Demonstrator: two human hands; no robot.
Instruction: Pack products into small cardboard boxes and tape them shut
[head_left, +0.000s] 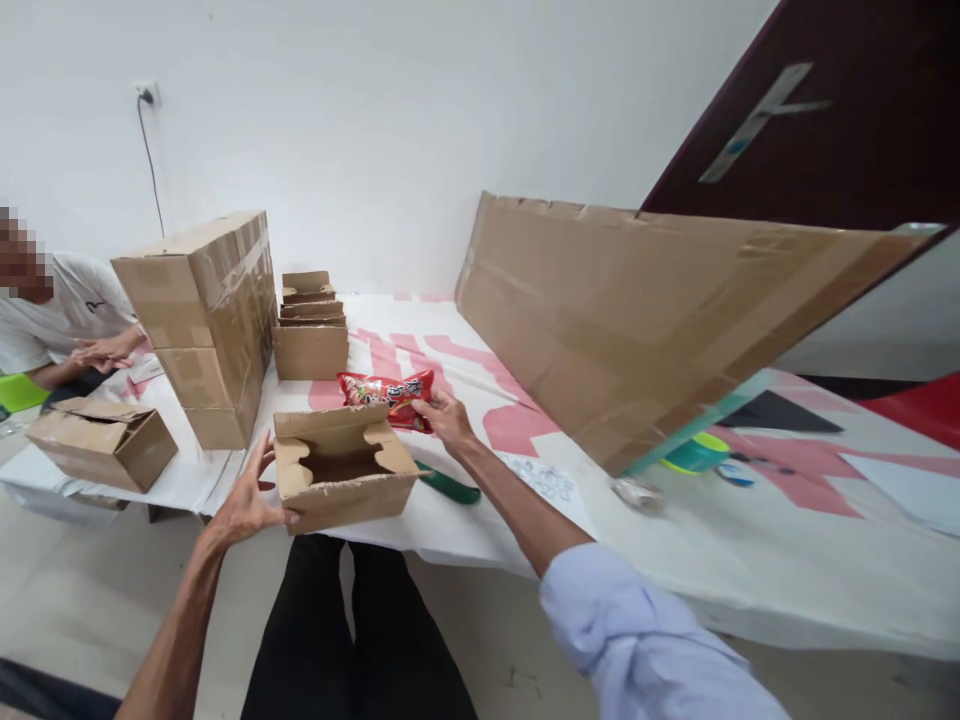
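An open cardboard box [349, 506] rests at the table's near edge, its top flaps up and its inside in shadow. My left hand [251, 500] grips the box at its left side, thumb on the front and fingers behind. Pinched by one end in my right hand [450, 420] is a shiny red snack packet [375, 389] with printed lettering. It is held just behind the box's far right corner, outside the opening. Beside the box on the right lies a long dark green object [454, 487], partly hidden by the box; its kind is unclear.
Behind the box stand small open cartons [311, 353] and a tall taped cardboard stack [229, 330]. A large cardboard panel [645, 320] leans on the right, near a tape roll [697, 453]. Another person [67, 320] sits at the left by a closed carton [105, 445].
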